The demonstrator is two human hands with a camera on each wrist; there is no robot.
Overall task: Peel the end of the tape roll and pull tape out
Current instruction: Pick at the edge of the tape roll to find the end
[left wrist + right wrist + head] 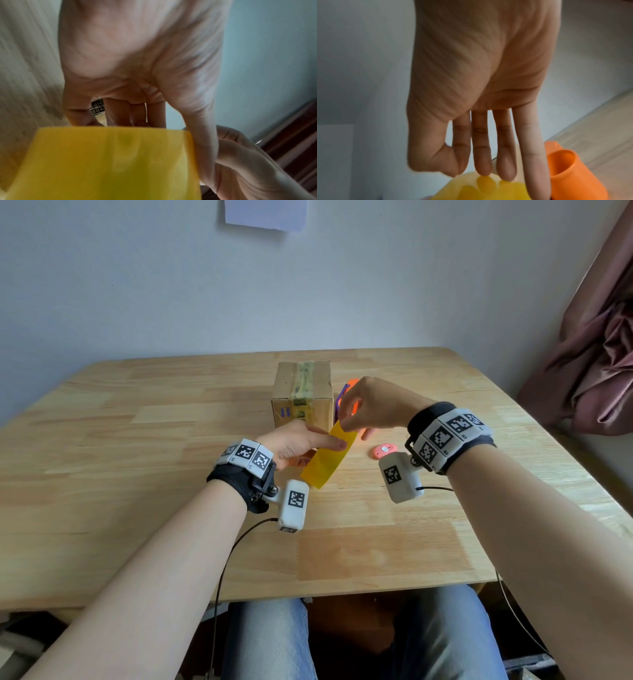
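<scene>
A taped cardboard box (pixel 302 393) and pink gadget (pixel 383 450) sit on the wooden table (pixel 137 474).

We hold the yellow tape roll (pixel 325 460) in our left hand (pixel 294 445) above the wooden table (pixel 137 474), and our right hand (pixel 373 405), just to the right and slightly beyond, pinches the roll's upper end. Behind both hands stands the brown cardboard box (pixel 303 392), with the orange plastic holder (pixel 570 169) on the table behind our right hand, just right of the box. The small pink round object (pixel 383 450) lies on the table below our right hand, right of the roll.
</scene>
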